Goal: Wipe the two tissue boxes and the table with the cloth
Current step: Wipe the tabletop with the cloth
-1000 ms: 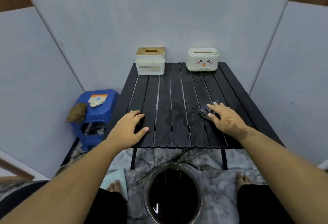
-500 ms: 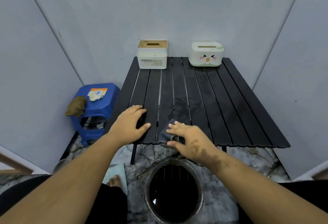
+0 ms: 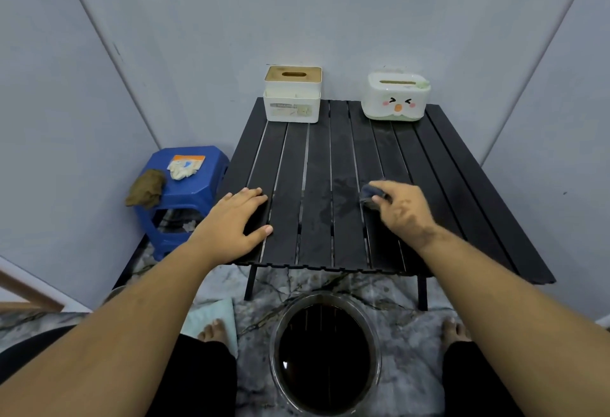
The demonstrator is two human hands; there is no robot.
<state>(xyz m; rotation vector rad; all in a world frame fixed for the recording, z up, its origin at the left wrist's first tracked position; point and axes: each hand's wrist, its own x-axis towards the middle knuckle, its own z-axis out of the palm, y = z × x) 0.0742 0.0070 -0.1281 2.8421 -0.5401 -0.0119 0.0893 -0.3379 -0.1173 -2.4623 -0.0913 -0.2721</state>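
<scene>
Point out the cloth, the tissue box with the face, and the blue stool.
cloth (image 3: 369,193): head view, on the dark bunched part showing left of the right hand's fingers.
tissue box with the face (image 3: 396,104): head view, front wall.
blue stool (image 3: 204,182): head view, bare seat top.

I count two tissue boxes: one with a wooden lid (image 3: 292,95) and one with a cartoon face (image 3: 395,97); one black slatted table (image 3: 317,165); one dark cloth (image 3: 371,194); two hands, the left hand (image 3: 235,222) and the right hand (image 3: 403,208); one blue stool (image 3: 198,185), with two things on it, one brown rag (image 3: 146,187) and one white and orange packet (image 3: 185,165); one round bowl of dark liquid (image 3: 325,352) on the floor; two bare feet, one left foot (image 3: 214,331) and one right foot (image 3: 455,329); one pale blue mat (image 3: 211,312).
</scene>
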